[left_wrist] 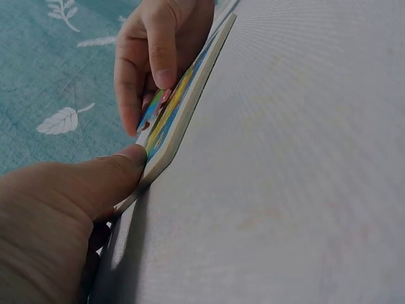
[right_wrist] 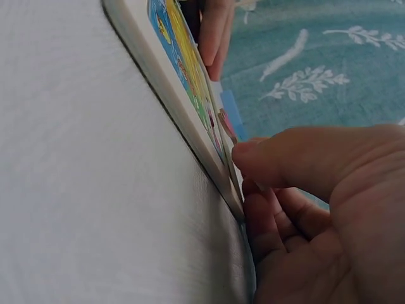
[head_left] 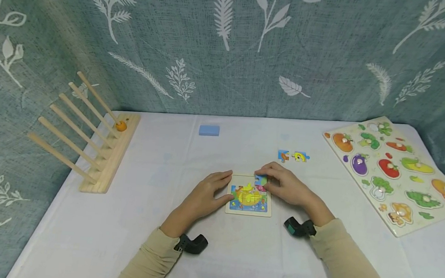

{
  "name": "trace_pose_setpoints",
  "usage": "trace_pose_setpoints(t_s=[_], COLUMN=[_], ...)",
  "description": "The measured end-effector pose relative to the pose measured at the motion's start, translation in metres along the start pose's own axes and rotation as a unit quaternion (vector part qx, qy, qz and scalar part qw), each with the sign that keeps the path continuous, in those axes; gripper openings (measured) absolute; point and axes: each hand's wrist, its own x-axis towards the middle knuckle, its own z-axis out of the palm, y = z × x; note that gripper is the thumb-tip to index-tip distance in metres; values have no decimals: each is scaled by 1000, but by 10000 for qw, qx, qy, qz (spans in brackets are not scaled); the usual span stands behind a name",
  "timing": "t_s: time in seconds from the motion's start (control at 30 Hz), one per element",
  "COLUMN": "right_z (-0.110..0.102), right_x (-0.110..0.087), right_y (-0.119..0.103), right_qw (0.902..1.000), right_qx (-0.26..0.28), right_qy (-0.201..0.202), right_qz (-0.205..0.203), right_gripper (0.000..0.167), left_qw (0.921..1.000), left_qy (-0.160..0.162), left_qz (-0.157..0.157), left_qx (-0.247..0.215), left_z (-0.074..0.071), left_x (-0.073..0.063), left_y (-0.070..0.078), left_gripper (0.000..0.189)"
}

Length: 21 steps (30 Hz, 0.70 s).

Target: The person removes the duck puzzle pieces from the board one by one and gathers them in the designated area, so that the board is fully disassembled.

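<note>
A small jigsaw puzzle board (head_left: 247,213) with a pale wooden frame lies on the white table, showing a yellow picture on blue. My left hand (head_left: 205,195) holds its left side, the thumb (left_wrist: 120,171) over the frame's edge and the index fingertip at the upper left corner. Between thumb and fingers, my right hand (head_left: 289,187) pinches a blue, green and pink jigsaw piece (head_left: 260,180) at the upper right of the board. In the left wrist view that piece (left_wrist: 150,115) looks tilted above the board. Two loose jigsaw pieces, one blue-brown (head_left: 283,155) and one yellow (head_left: 301,157), lie beyond the right hand.
At the left stands a wooden peg rack (head_left: 101,177) with several slanting rods and an orange bead (head_left: 121,125). A blue block (head_left: 209,130) lies near the back edge. On the right lies a large vegetable puzzle board (head_left: 394,196). A patterned curtain (head_left: 243,83) hangs behind.
</note>
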Motion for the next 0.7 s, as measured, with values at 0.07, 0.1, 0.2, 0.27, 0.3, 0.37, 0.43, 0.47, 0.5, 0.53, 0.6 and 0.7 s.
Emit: trace_pose_setpoints(t_s=[0.07, 0.1, 0.2, 0.27, 0.3, 0.37, 0.43, 0.47, 0.5, 0.53, 0.6, 0.7], right_z=[-1, -2, -6, -9, -11, -15, -20, -23, -26, -29, -36, -50], right_x=[0, 0, -1, -2, -3, -4, -6, -7, -8, -10, -13, -19], right_y=[0, 1, 3, 5, 6, 9, 11, 13, 15, 16, 20, 27], right_qw=[10000, 10000, 9997, 9995, 9994, 9991, 9985, 9981, 9977, 9971, 9958, 9925], right_qx=[-23, -37, -119, -106, -83, 44, 185, 222, 244, 270, 267, 260], right_qy=[49, 78, 206, 297, 338, 409, 491, 537, 594, 670, 845, 1162], right_qz=[-18, -31, -46, -7, 36, 106, 176, 201, 223, 235, 231, 281], right_gripper=[35, 34, 34, 33, 33, 32, 32, 32, 32, 33, 33, 32], left_qw=[10000, 10000, 10000, 10000, 10000, 10000, 10000, 10000, 10000, 10000, 10000, 10000], left_qy=[-2, -4, -26, -25, -20, -22, -23, -32, -37, -46, -50, -19], left_qz=[0, -1, -22, -27, -26, -35, -42, -52, -59, -68, -65, -32], left_qx=[-4, -6, -4, 4, 2, 24, 38, 45, 39, 45, 40, 30], left_z=[0, 0, 1, 2, 2, 2, 2, 2, 2, 1, 1, 1], left_x=[0, 0, 0, 0, 0, 0, 0, 0, 0, 0, 0, 0], left_y=[0, 0, -1, -2, -3, -3, -2, -2, -2, -1, -1, -1], left_gripper=[60, 60, 61, 61, 61, 61, 61, 61, 61, 61, 61, 61])
